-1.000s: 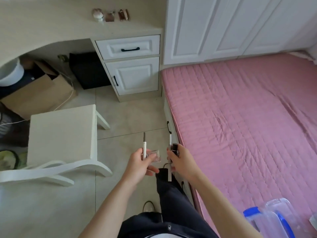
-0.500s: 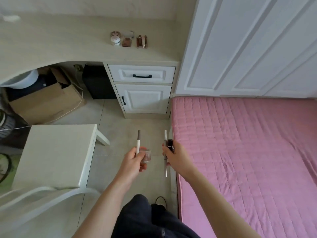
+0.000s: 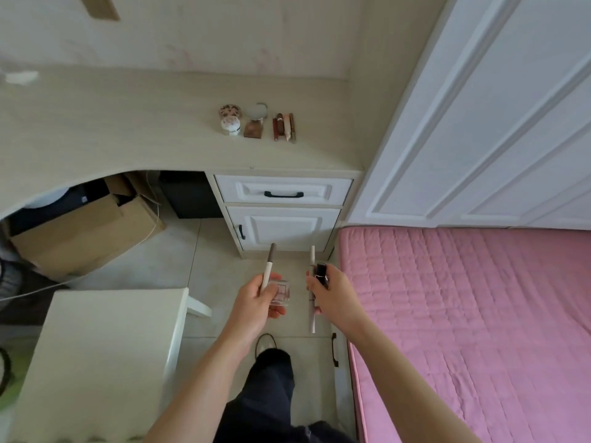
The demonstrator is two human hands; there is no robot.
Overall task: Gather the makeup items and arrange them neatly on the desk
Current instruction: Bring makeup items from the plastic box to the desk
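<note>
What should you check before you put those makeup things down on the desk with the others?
1. Left hand grips its pencil and clear bottle: ok.
2. Right hand grips the white pencil and dark tube: ok.
3. Bare spot on the desk beside the row of makeup: ok.
4. Hands over the desk yet: not ok, they are above the floor, short of the drawer front.
5. Caps all tight: cannot tell.
6. Stool out of the walking path: ok, it stands off to the left.
</note>
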